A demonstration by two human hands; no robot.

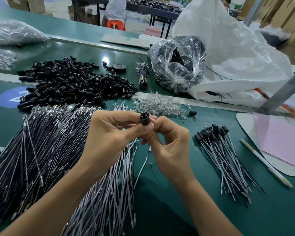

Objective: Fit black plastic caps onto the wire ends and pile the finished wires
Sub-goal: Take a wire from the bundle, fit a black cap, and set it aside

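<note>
Both hands are raised over the middle of the green worktop (186, 210). The left hand (112, 133) pinches a black cap (144, 118) between thumb and fingers, open end up. The right hand (169, 145), fingers curled, nips the same cap from the other side. A thin wire (142, 166) trails down from under the hands; I cannot tell which fingers hold it.

The finished wires (225, 150) lie in a small pile towards the right edge, capped ends pointing away, near a pencil (266, 164). The loose caps (71, 82) are heaped at the far left. The bare wires (41, 150) spread along the near left edge. Clear bulbs (158, 104) lie just beyond the hands.
</note>
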